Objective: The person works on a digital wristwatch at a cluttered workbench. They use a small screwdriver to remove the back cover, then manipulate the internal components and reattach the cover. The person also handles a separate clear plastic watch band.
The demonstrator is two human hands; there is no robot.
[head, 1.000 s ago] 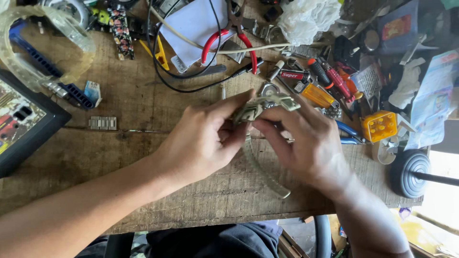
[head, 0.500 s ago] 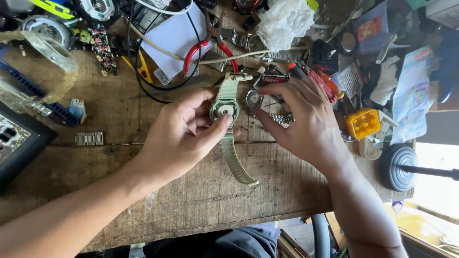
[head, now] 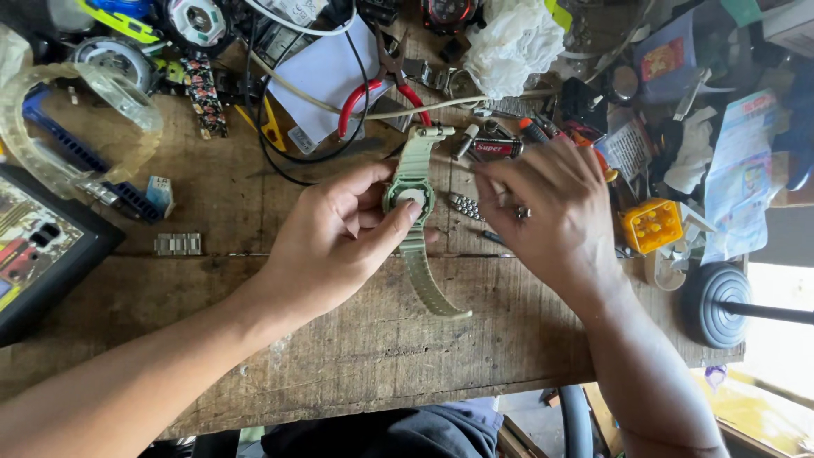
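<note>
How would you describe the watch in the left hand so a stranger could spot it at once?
Start at the worn wooden workbench and find the two hands near its middle. The left hand pinches a pale green watch by its round case, back side up, strap ends running up and down. Nothing else among the clutter shares its soft green plastic strap.

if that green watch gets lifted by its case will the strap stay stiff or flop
The green watch in the left hand would probably sag a little: its strap already curves on the bench. It looks rubbery, so likely light and grippy.

Pale green wristwatch [head: 413, 208], face down, straps extended.
</note>
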